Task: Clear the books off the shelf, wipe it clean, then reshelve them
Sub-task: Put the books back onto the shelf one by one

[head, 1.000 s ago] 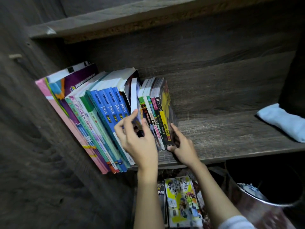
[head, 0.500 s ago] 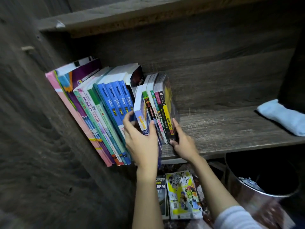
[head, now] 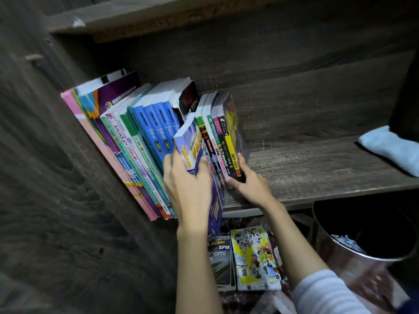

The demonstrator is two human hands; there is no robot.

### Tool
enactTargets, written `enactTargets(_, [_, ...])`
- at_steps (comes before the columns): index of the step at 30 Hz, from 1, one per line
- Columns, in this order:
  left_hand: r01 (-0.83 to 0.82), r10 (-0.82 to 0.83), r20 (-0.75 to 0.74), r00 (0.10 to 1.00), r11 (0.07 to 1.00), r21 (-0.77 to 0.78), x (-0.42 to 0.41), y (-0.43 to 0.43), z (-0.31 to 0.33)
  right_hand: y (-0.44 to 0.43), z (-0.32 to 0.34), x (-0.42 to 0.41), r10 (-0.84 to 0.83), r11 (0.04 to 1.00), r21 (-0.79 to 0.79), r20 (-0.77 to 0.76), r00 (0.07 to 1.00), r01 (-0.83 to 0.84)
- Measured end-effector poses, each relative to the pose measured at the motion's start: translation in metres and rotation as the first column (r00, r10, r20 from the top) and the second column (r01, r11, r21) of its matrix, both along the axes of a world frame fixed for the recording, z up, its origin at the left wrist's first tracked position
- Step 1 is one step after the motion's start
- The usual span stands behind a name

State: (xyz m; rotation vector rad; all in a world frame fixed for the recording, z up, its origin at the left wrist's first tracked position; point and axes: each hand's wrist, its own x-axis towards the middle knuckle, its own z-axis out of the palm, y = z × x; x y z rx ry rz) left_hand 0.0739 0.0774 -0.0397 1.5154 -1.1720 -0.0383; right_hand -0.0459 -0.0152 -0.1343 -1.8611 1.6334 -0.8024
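Note:
A row of books (head: 127,141) leans left against the side wall on the dark wooden shelf (head: 306,168). My left hand (head: 188,186) grips a blue-purple book (head: 192,141) with yellow lettering, drawn partly out of the row over the shelf's front edge. My right hand (head: 247,180) holds the bottom of a small stack of thin books (head: 224,137) at the row's right end, thumb on the black and yellow cover. A folded white cloth (head: 392,148) lies at the shelf's far right.
Two books (head: 251,257) lie flat on the floor below the shelf edge. A shiny metal bin (head: 360,266) with a dark inside stands at the lower right. Another wooden shelf board (head: 158,14) runs overhead.
My left hand has pulled the blue-purple book forward and out of the row. My right hand has stayed on the thin books at the right end.

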Motion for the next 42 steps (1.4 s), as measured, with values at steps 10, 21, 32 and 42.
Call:
enactTargets(10, [0.068,-0.069,-0.029,0.997,0.997,-0.037,0.025,0.032,0.028,0.005,-0.01,0.001,-0.057,0.994,-0.086,0.085,0.995,0.064])
enactTargets(21, [0.117,-0.127,-0.133,0.983,0.99,-0.077,0.024,0.04,0.038,0.018,-0.01,0.001,-0.091,0.966,-0.205,0.309,0.947,0.159])
enactTargets(32, [0.151,-0.147,0.036,0.988,0.971,-0.185,-0.002,0.029,0.039,0.031,-0.002,-0.008,-0.094,0.968,-0.207,0.227,0.969,0.143])
enactTargets(42, [0.064,-0.043,0.098,0.994,0.973,-0.221,-0.018,-0.02,0.043,0.028,-0.004,-0.011,-0.11,0.967,-0.217,0.113,0.987,0.133])
